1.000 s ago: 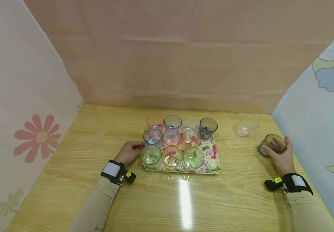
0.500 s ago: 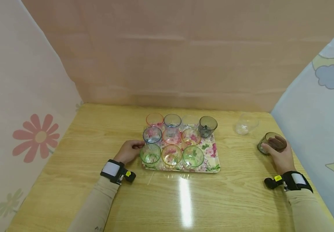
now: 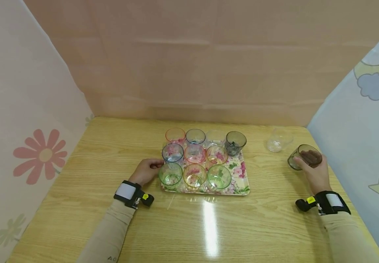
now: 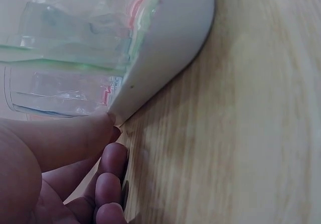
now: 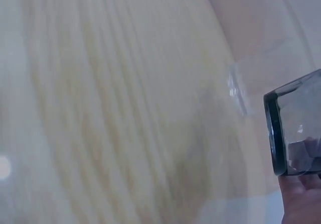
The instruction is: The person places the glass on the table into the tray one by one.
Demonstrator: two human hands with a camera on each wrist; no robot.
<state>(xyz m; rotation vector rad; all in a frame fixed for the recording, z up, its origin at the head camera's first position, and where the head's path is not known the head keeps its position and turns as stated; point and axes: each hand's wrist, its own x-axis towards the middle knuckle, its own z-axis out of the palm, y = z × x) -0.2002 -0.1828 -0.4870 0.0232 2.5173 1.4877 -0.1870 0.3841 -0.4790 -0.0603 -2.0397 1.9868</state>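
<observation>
My right hand [image 3: 317,175] grips a smoky dark tumbler [image 3: 304,157] at the right of the table. In the right wrist view the tumbler's thick base [image 5: 277,133] stands off the wood, fingers below it. At the tray's left side, my left hand [image 3: 146,171] pinches the edge of the floral tray [image 3: 241,184], with the thumb [image 4: 75,138] on the rim and the other fingers curled beside it. Several coloured tumblers stand on the tray in rows, among them a green-rimmed tumbler [image 3: 171,174] near that hand and a dark grey tumbler [image 3: 236,143] at the back right corner.
A clear tumbler [image 3: 279,140] stands alone on the wooden table [image 3: 248,226], between the tray and the right hand, farther back. A pink cloth wall [image 3: 189,73] rises behind the table, with patterned sheets on both sides.
My right hand has lifted the smoky tumbler a little and shifted it slightly left. The left hand stays at the tray's edge, and the tumblers on the tray keep their places.
</observation>
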